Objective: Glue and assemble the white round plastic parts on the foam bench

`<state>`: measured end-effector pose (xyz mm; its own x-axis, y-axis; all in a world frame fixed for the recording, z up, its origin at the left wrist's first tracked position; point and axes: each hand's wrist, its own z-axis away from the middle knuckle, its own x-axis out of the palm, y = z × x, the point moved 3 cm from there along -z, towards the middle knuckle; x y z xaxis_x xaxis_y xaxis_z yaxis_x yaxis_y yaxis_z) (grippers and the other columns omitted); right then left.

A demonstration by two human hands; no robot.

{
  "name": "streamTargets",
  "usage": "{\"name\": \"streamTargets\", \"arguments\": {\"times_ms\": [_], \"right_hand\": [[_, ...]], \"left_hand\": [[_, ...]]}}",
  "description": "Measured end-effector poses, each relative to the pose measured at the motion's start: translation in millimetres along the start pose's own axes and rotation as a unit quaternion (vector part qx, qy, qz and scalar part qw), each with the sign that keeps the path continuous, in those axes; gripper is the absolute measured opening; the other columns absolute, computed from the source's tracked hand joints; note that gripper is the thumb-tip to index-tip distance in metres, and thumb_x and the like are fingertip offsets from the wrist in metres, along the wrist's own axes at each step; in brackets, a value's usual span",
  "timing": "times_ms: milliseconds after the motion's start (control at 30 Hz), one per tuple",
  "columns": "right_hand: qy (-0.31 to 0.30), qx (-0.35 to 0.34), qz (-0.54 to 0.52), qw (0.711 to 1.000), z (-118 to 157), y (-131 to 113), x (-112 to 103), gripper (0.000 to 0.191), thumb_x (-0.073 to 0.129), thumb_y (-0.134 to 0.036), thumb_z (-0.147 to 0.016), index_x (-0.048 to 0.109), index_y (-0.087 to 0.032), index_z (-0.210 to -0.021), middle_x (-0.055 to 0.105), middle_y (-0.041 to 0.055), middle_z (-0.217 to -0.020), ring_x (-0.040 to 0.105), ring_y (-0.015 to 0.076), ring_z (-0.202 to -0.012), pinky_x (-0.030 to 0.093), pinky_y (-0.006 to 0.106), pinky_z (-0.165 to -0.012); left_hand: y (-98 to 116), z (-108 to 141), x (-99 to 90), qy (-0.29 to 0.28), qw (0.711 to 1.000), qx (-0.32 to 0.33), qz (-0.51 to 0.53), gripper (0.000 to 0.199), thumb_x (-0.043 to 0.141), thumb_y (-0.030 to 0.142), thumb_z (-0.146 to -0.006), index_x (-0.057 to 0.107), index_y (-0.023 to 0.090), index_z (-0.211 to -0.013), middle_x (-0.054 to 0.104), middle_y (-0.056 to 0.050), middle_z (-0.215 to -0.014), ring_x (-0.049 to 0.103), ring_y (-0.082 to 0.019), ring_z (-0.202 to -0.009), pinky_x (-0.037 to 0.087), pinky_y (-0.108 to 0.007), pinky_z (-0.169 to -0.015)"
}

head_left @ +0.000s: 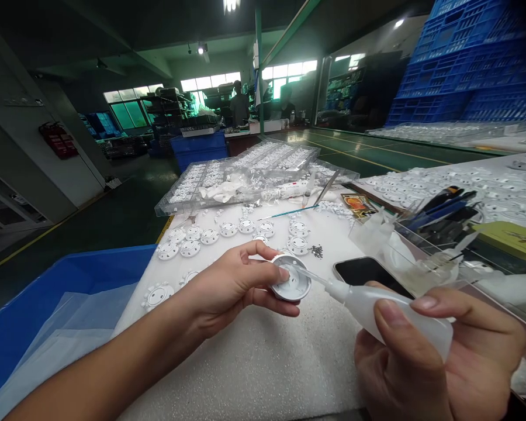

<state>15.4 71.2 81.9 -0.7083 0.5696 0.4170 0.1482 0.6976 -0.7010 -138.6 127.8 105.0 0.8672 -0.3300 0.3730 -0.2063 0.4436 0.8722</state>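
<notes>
Between the thumb and fingers of my left hand (pixel 241 275) is a round white plastic housing (pixel 301 286), its hollow side turned up towards me. My thumb presses inside the hollow. My right hand (pixel 442 351) grips a translucent squeeze bottle (pixel 372 307) with a long thin nozzle. The nozzle's tip reaches into the housing; whether it touches the inner surface I cannot tell. Behind my left hand, several similar white round parts (pixel 209 236) lie on the white foam sheet (pixel 263 356). A little pile of small dark metal pieces (pixel 316 251) sits beside them.
Clear trays (pixel 179 202) of small white parts stand at the back. A phone (pixel 370 272) lies near the bottle, beside a clear tool box (pixel 421 245). A thin blue brush (pixel 293 211) rests behind. Left is a blue bin (pixel 109 263); blue crates (pixel 447 64) rise at right.
</notes>
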Motion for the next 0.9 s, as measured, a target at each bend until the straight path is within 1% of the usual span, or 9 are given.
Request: {"name": "streamTargets", "arguments": {"times_ms": [133,267,333,400,500,600,733,800,900], "right_hand": [[0.011,0.029,0.022,0.999,3.6,3.1,-2.7,0.02,0.067,-0.019,-0.074,0.05,-0.022,-0.083,0.048,-0.0003,-0.077,0.053,0.0124,-0.055,0.043,0.029,-0.052],[0.012,0.077,0.065,0.995,2.8,4.0,-11.9,0.015,0.066,-0.03,-0.079,0.054,-0.023,-0.084,0.052,0.0039,-0.087,0.056,0.0164,-0.069,0.044,0.03,-0.06],[-0.022,0.125,0.091,0.988,1.1,6.6,-18.0,0.02,0.066,-0.038,-0.08,0.058,-0.022,-0.09,0.058,0.0047,-0.085,0.056,0.0156,-0.067,0.044,0.027,-0.056],[-0.077,0.18,0.111,0.974,1.7,13.0,-24.2,0.032,0.07,-0.044,-0.076,0.056,-0.022,-0.096,0.065,0.0037,-0.078,0.062,0.0158,-0.064,0.049,0.025,-0.054],[-0.16,0.203,0.162,0.952,9.0,27.5,-32.5,0.042,0.075,-0.045,-0.07,0.049,-0.023,-0.094,0.072,0.0062,-0.088,0.072,0.0215,-0.082,0.058,0.026,-0.064],[-0.232,0.142,0.257,0.927,20.0,40.9,-36.6,0.039,0.073,-0.046,-0.072,0.047,-0.024,-0.089,0.071,0.0078,-0.098,0.072,0.0235,-0.09,0.059,0.024,-0.065],[-0.283,0.073,0.305,0.906,26.2,40.8,-40.1,0.037,0.069,-0.049,-0.075,0.051,-0.025,-0.095,0.071,0.007,-0.097,0.072,0.0267,-0.087,0.061,0.031,-0.064],[-0.266,0.059,0.298,0.915,18.5,29.8,-45.9,0.042,0.069,-0.048,-0.075,0.052,-0.026,-0.106,0.07,0.0068,-0.101,0.071,0.0266,-0.089,0.061,0.035,-0.069],[-0.121,0.06,0.326,0.936,-10.6,7.2,-64.0,0.048,0.069,-0.051,-0.074,0.054,-0.023,-0.111,0.066,0.0069,-0.095,0.068,0.0238,-0.08,0.058,0.039,-0.073]], "left_hand": [[1.2,0.7,0.5,0.01,1.0,-0.006,-0.003,0.017,0.064,0.003,-0.077,0.052,0.013,-0.083,0.069,-0.007,-0.078,0.07,-0.017,-0.063,0.061,-0.026,-0.058],[4.0,-0.2,-1.1,0.014,1.0,0.008,-0.017,0.018,0.066,0.005,-0.077,0.051,0.014,-0.084,0.068,-0.006,-0.079,0.069,-0.016,-0.065,0.061,-0.026,-0.059],[6.2,-0.6,-3.3,0.023,0.998,0.032,-0.044,0.022,0.069,0.008,-0.076,0.05,0.015,-0.085,0.066,-0.005,-0.08,0.068,-0.015,-0.066,0.062,-0.03,-0.062],[9.6,0.4,-5.7,0.044,0.99,0.087,-0.101,0.025,0.072,0.012,-0.073,0.05,0.017,-0.084,0.063,-0.002,-0.081,0.066,-0.014,-0.069,0.062,-0.033,-0.065],[14.7,6.4,-6.4,0.09,0.948,0.198,-0.232,0.024,0.075,0.017,-0.071,0.052,0.018,-0.08,0.059,0.001,-0.084,0.06,-0.01,-0.066,0.059,-0.025,-0.061],[16.1,14.9,-1.5,0.119,0.883,0.287,-0.352,0.021,0.071,0.012,-0.071,0.051,0.02,-0.075,0.062,0.002,-0.086,0.061,-0.009,-0.07,0.052,-0.016,-0.057],[13.6,23.7,8.6,0.111,0.815,0.367,-0.435,0.026,0.066,0.002,-0.067,0.049,0.021,-0.072,0.062,0.005,-0.076,0.065,-0.012,-0.091,0.049,-0.013,-0.068],[11.3,26.6,11.2,0.106,0.805,0.378,-0.444,0.027,0.065,0.002,-0.067,0.048,0.022,-0.073,0.059,0.007,-0.073,0.065,-0.01,-0.087,0.048,-0.012,-0.068],[7.3,30.8,11.7,0.106,0.815,0.372,-0.43,0.027,0.065,0.002,-0.067,0.05,0.023,-0.073,0.055,0.007,-0.071,0.061,-0.008,-0.081,0.049,-0.013,-0.072]]}}
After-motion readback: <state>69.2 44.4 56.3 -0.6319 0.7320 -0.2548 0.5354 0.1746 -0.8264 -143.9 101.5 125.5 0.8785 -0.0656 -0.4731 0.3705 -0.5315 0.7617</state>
